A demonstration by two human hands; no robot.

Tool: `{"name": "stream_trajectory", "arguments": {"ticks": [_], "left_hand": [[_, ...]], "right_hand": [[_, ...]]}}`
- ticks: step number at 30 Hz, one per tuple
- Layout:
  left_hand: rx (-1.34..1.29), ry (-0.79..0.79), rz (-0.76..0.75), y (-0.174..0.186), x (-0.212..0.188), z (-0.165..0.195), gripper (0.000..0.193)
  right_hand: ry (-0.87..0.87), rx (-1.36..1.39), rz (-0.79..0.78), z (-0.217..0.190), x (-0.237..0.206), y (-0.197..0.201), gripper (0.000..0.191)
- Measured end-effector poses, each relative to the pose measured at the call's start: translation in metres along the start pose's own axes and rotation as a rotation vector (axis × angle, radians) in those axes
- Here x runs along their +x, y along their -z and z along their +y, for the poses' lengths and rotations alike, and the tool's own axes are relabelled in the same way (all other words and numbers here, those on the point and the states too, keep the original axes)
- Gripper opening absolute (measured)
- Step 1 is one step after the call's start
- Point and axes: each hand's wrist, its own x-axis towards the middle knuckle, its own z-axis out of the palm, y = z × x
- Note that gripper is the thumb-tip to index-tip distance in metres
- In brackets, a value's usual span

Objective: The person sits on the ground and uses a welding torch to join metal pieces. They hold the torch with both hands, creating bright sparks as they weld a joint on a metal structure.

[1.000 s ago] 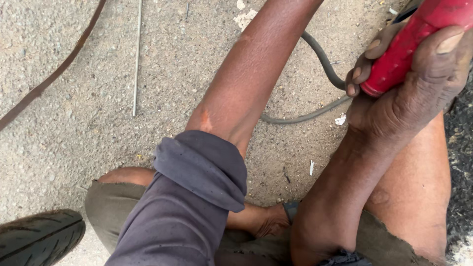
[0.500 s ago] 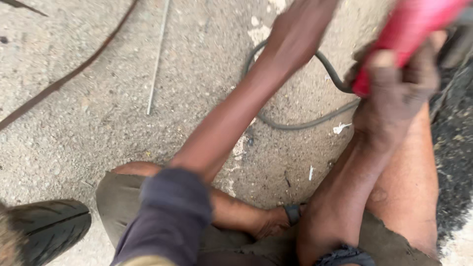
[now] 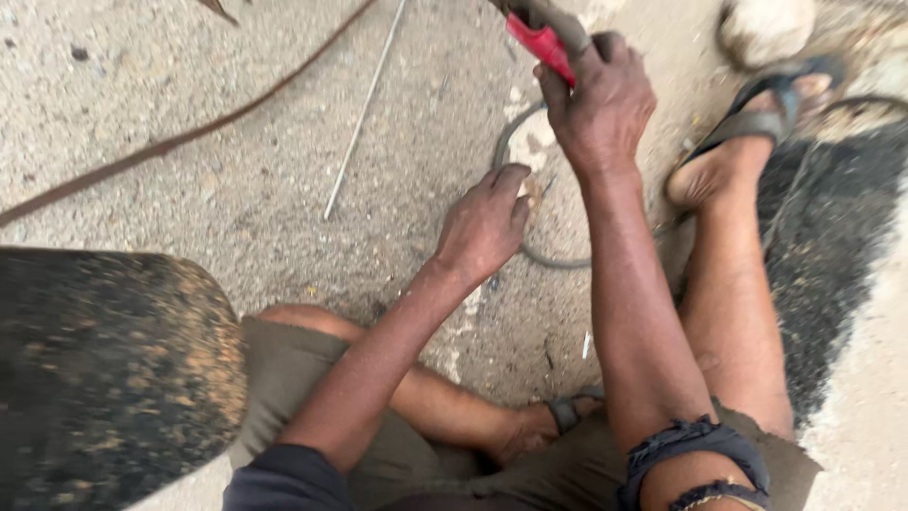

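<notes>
Right hand [image 3: 601, 104] closed around a red tool handle [image 3: 539, 43], top of tool cut off by frame edge. Left hand [image 3: 487, 222] just below and left of it, fingers curled loosely, resting on concrete ground [image 3: 189, 76], holding nothing visible. Dark cable [image 3: 530, 254] loops on ground between and under both hands. Thin metal rod [image 3: 364, 109] lies left of left hand. Sandalled foot [image 3: 747, 132] right of right hand. Dusty dark tyre [image 3: 113, 369] well left of left forearm.

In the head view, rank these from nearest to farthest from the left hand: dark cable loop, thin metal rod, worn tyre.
From the left hand:
1. Dark cable loop, on the ground directly beside it.
2. Thin metal rod, lying up and to its left.
3. Worn tyre, at the frame's lower left edge.
</notes>
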Motion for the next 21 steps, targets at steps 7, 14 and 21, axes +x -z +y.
{"name": "stream_trajectory", "arguments": {"ticks": [7,14,21], "left_hand": [[-0.033,-0.017,0.032,-0.013,0.014,-0.020,0.041],[-0.056,0.007,-0.010,-0.024,0.024,-0.018,0.043],[-0.048,0.017,-0.055,-0.026,0.033,-0.016,0.044]], "right_hand": [[-0.152,0.090,-0.018,0.015,0.010,-0.017,0.050],[-0.405,0.309,-0.125,0.021,-0.005,0.002,0.057],[-0.519,0.424,-0.096,0.039,0.008,-0.006,0.063]]}}
